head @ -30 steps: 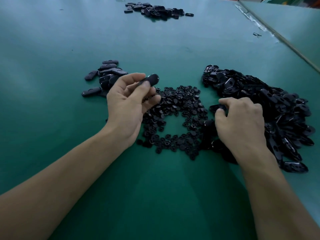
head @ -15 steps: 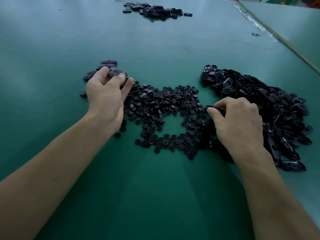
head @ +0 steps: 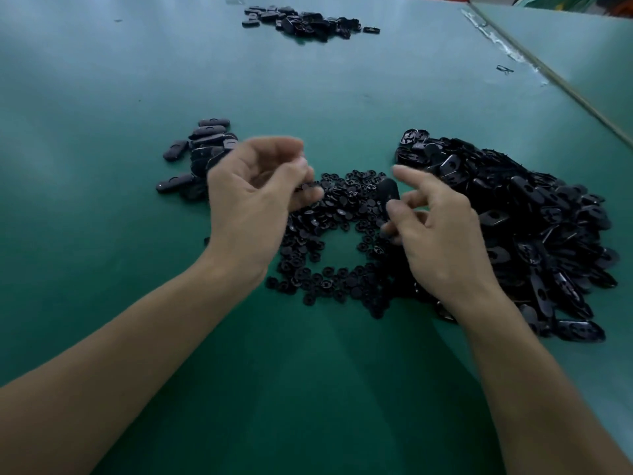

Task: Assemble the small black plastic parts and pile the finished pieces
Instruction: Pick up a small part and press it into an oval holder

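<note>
Left hand (head: 253,200) has come back from the finished pile (head: 202,156) and now hovers over the left edge of the small round parts (head: 342,217). Its fingers curl toward the thumb, but blur keeps me from telling whether they pinch anything. The right hand (head: 442,234) has lifted off the table and pinches one oval shell (head: 388,193) between thumb and fingers, index finger straight out.

I judge that one assembly has just been dropped off and the next pairing is starting.

The heap of oval shells (head: 513,217) lies just right of the right hand, and the finished pile sits just beyond the left. Bare green table (head: 308,389) lies open on the near side and to the left. The table seam (head: 548,80) and the far pile (head: 301,20) are well apart from the work.
</note>
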The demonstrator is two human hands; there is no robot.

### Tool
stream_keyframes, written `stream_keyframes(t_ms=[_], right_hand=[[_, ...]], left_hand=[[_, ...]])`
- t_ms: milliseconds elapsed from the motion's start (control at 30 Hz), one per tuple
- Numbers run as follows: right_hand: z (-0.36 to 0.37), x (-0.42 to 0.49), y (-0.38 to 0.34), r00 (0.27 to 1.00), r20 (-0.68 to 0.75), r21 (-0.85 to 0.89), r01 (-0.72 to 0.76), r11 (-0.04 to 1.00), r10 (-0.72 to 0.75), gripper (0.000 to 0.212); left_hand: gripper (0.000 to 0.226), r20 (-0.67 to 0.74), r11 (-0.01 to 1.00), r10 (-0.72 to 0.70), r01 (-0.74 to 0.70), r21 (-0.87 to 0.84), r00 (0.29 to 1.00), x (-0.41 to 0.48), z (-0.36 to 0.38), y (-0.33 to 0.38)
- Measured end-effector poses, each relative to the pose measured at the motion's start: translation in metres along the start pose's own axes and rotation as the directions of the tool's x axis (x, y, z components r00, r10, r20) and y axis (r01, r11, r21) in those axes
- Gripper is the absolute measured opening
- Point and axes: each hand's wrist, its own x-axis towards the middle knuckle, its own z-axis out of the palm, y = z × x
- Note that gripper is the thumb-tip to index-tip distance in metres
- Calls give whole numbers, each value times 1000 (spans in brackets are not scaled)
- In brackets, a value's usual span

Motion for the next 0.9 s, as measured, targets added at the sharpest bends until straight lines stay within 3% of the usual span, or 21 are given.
stream_keyframes(t_ms=[233,333,433,600,900], right_hand=[[14,-8,-11,995,3,261,95,961,-99,12],[15,-9,-15,994,23,361,94,928,-109,26],[14,-10,-18,992,46,389,90,917,-117,43],[14,-10,-20,998,10,449,45,892,-56,23],[13,-9,-18,999,-43,493,-6,870,32,7]], left_hand=[[13,214,974,100,-140,179,972,-21,8,-10],[18,242,971,78,-129,202,967,-24,8,-11],[18,249,964,55,-116,238,967,-24,8,-12],[14,294,961,52,-128,245,955,-22,6,-14],[13,288,970,56,-120,211,956,-19,4,-14]])
